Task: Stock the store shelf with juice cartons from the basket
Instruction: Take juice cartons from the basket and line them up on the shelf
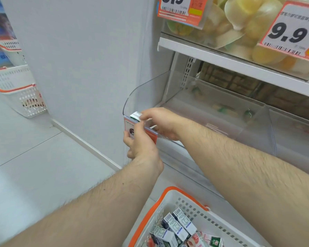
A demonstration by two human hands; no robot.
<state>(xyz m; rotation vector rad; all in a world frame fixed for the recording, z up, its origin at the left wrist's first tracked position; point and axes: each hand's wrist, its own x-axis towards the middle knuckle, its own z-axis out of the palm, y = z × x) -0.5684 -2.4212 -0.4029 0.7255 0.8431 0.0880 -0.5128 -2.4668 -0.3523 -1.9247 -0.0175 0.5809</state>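
A small green and white juice carton point(136, 116) sits at the front left corner of the clear plastic shelf bin point(146, 90). My right hand point(161, 122) pinches the carton over the bin's front edge. Just below, my left hand point(141, 145) is curled against the orange price label point(151, 135) on the bin's front; what its fingers hold is hidden. A few green and yellow cartons point(223, 108) lie blurred inside the bin. At the bottom, a white basket with an orange rim point(150, 209) holds several cartons point(175, 227).
The shelf above point(221, 56) carries clear bins of yellow jelly cups and 9.9 price tags point(289, 31). Stacked white baskets point(21, 90) stand on the floor at the left. A white wall panel point(87, 59) borders the shelf's left side.
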